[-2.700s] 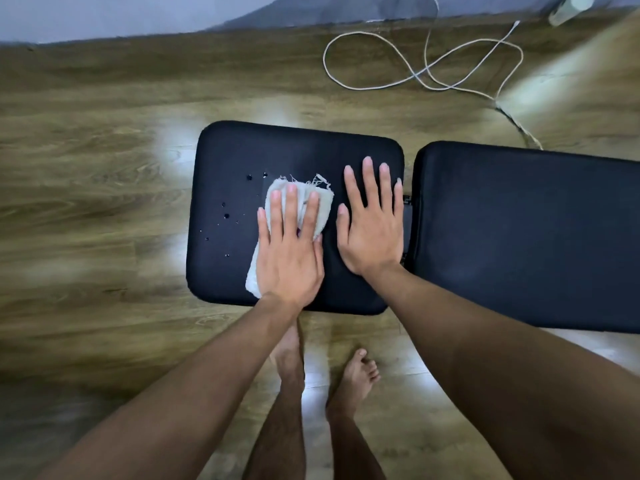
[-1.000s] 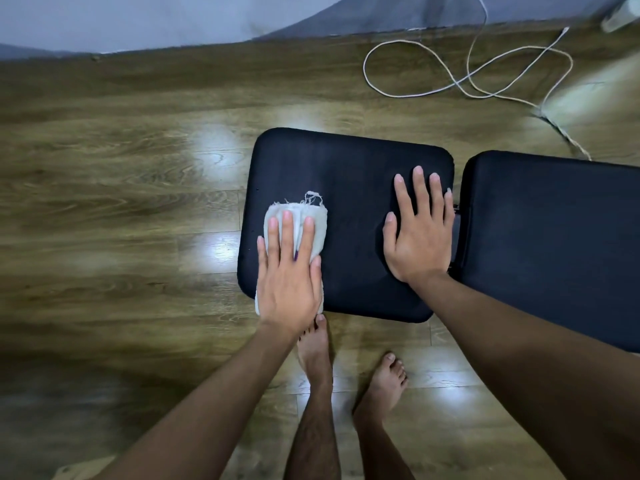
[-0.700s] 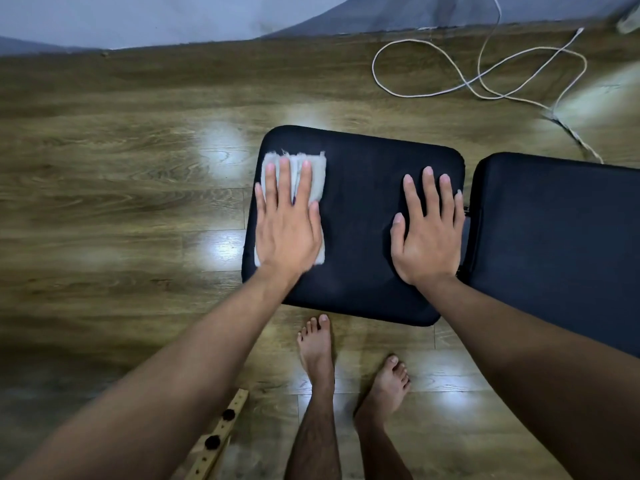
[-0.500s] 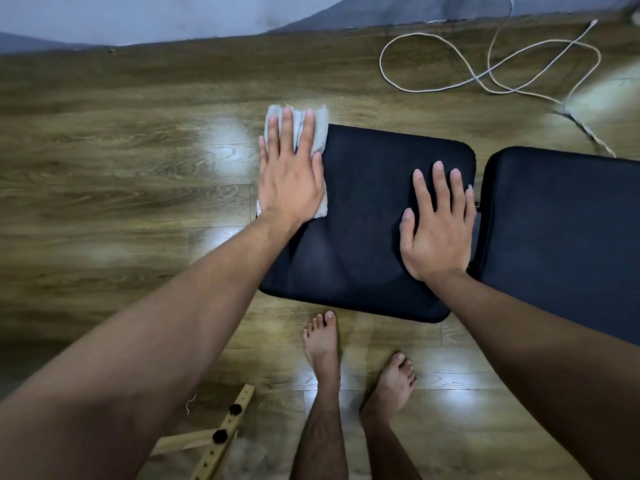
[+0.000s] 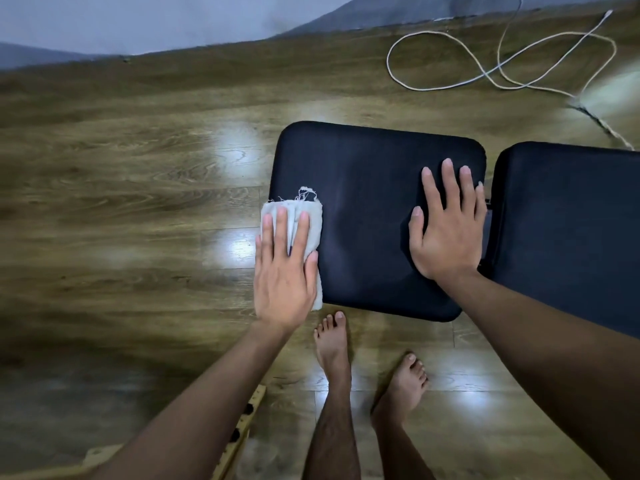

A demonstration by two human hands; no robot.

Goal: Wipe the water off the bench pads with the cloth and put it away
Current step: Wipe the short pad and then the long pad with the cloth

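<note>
Two black bench pads lie side by side: the left pad [image 5: 367,174] in the middle of view and the right pad [image 5: 568,216] running off the right edge. A folded grey-white cloth [image 5: 313,216] with frayed threads sits on the left pad's left edge, partly hanging over it. My left hand [image 5: 284,271] lies flat on the cloth, fingers spread, pressing it down. My right hand [image 5: 446,230] rests flat on the left pad near its right edge, holding nothing. I see no water drops on the pad.
Wooden floor surrounds the bench. A white cable [image 5: 502,60] loops on the floor at the far right. The person's bare feet [image 5: 332,337] stand just in front of the pad. A light wooden piece with black knobs [image 5: 239,431] lies at the lower left.
My left hand has drawn the cloth from the pad's far left corner back toward me along the left edge. The drops seen earlier on the pad are gone. My right hand stays put.
</note>
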